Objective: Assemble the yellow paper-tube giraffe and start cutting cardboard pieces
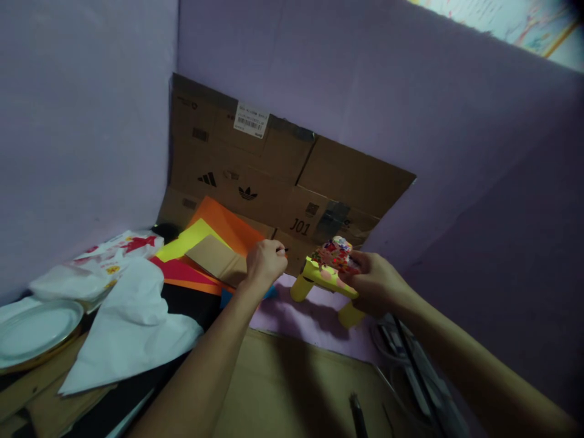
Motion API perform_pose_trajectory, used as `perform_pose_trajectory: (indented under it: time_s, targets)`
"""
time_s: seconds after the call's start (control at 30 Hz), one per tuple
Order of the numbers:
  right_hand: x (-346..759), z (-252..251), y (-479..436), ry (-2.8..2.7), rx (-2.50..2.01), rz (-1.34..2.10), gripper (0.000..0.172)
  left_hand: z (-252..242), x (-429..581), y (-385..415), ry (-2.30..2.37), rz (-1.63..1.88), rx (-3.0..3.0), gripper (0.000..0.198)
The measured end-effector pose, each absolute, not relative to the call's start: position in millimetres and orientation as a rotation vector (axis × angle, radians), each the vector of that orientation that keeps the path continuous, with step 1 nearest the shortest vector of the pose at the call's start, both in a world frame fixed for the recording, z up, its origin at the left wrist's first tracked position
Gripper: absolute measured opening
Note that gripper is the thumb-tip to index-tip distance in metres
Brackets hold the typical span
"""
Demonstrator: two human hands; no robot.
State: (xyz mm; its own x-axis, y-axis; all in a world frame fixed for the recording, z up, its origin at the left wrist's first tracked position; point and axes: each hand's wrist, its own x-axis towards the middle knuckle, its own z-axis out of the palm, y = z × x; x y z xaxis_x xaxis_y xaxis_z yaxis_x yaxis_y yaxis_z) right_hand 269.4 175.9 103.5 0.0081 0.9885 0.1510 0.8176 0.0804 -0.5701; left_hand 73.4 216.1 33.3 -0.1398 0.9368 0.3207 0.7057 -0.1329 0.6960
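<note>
My right hand point(375, 283) grips a small yellow paper model point(325, 278) that stands on short tube legs, with a colourful patterned piece point(336, 252) on its top. My left hand point(265, 263) is closed in a pinch just left of the model, holding a thin dark tool whose tip point(283, 249) points toward the patterned piece. Both hands hover over a purple sheet point(310, 319) on the surface.
A flattened cardboard box point(274, 176) leans against the purple wall. Orange, yellow and red paper sheets point(205, 243) lie to the left, beside white plastic bags point(132, 304) and a round plate point(36, 331). A brown board point(283, 389) lies in front, dark tools at the lower right.
</note>
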Motion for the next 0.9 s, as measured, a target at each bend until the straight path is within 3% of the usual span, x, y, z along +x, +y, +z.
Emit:
perform_pose_trajectory:
  time_s: [0.37,0.63,0.9]
  targets:
    - [258.4,114.0,171.0,-1.988,-1.955,0.133,0.007,32.7,73.7,216.8,1.854,1.145,1.823,0.024]
    - [274.9,100.5,179.3,-1.817,-1.692,0.495,0.012,32.7,72.9,217.0,1.856,1.149,1.817,0.023]
    - [262.3,109.4,167.1,-1.407,-1.472,0.723,0.03,34.1,73.5,215.3,1.825,1.17,1.838,0.022]
